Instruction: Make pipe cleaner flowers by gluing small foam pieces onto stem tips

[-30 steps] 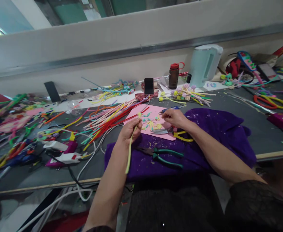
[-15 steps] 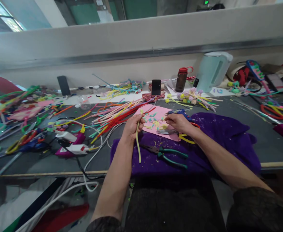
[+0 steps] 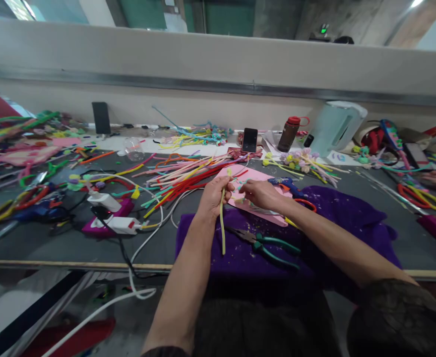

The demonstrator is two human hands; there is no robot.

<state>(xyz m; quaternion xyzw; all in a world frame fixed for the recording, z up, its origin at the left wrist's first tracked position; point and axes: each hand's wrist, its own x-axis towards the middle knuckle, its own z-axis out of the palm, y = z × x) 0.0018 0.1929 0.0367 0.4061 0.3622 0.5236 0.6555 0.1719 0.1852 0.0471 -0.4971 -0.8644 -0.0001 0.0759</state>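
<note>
Pinched in my left hand (image 3: 215,196) is a yellow-green pipe cleaner (image 3: 222,229); its long end hangs down and a small yellow tip shows above the fingers. Close beside it on the right, my right hand (image 3: 259,194) has its fingers bent together over a pink sheet (image 3: 270,217). Whatever those fingertips hold is too small to make out. Short cut pieces on the sheet are mostly covered by this hand. Green-handled pliers (image 3: 262,242) lie on a purple cloth (image 3: 236,260) just below my hands.
A bundle of colourful pipe cleaners (image 3: 180,181) lies left of the sheet. A blue glue gun (image 3: 288,186) rests behind my right wrist. Further back stand a phone (image 3: 249,140), a bottle (image 3: 289,135) and a kettle (image 3: 337,128). A power strip (image 3: 109,218) with cables sits left.
My right hand has moved left across the pink sheet, closer to my left hand. My left hand keeps its hold on the pipe cleaner. The camera view has tilted up slightly.
</note>
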